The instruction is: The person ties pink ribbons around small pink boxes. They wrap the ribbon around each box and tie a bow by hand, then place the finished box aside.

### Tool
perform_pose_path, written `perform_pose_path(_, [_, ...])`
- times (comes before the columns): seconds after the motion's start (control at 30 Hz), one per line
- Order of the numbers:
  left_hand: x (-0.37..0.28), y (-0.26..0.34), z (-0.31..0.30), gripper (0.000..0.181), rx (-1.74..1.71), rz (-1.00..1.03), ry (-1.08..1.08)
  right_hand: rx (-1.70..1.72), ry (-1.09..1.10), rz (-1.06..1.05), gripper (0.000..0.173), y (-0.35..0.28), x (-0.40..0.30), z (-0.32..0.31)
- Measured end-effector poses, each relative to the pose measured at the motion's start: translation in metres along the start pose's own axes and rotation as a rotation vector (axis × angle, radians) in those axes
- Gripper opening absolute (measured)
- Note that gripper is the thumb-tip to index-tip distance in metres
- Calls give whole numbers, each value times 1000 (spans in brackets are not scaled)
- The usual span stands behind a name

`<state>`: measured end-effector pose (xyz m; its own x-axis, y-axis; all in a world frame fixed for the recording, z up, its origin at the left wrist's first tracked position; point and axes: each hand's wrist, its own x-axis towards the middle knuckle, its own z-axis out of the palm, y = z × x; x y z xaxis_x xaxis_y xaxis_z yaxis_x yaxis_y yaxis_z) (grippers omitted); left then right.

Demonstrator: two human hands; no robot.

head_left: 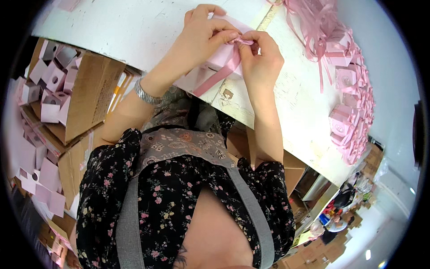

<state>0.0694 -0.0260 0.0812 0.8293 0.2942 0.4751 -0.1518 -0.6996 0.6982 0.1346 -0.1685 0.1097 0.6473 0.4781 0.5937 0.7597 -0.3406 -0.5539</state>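
Observation:
A small pale pink paperboard box [220, 58] sits near the front edge of the white table, under both hands. Pink satin ribbon [218, 75] runs around it, and one flat tail hangs toward the table's edge. My left hand [210, 28] pinches the gathered ribbon above the box between thumb and fingers. From the other side, my right hand [262, 50] grips the same gathered ribbon, thumb and forefinger closed on it. The fingertips nearly meet and partly hide the knot or loop [241, 41]. A silver bracelet [145, 92] circles my left wrist.
Loose pink ribbons [315, 30] lie at the table's far right. Several ribboned pink boxes [344, 121] crowd its right edge. Left of the table, a cardboard carton [94, 90] holds pink boxes [53, 79]. More pink boxes [43, 178] stand below. A person [336, 225] is in the background.

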Motion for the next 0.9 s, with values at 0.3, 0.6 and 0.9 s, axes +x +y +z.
perform_pose_path(0.3, [3, 6, -3, 15, -61, 0, 34, 193, 28, 148, 12, 13, -8, -9])
perform_pose_path(0.6, [7, 13, 1, 13, 273, 74, 251, 387, 129, 349, 11, 23, 1, -1])
perform_pose_path(0.9, [6, 20, 2, 24, -655, -422, 250, 636, 109, 551, 15, 32, 2, -2])
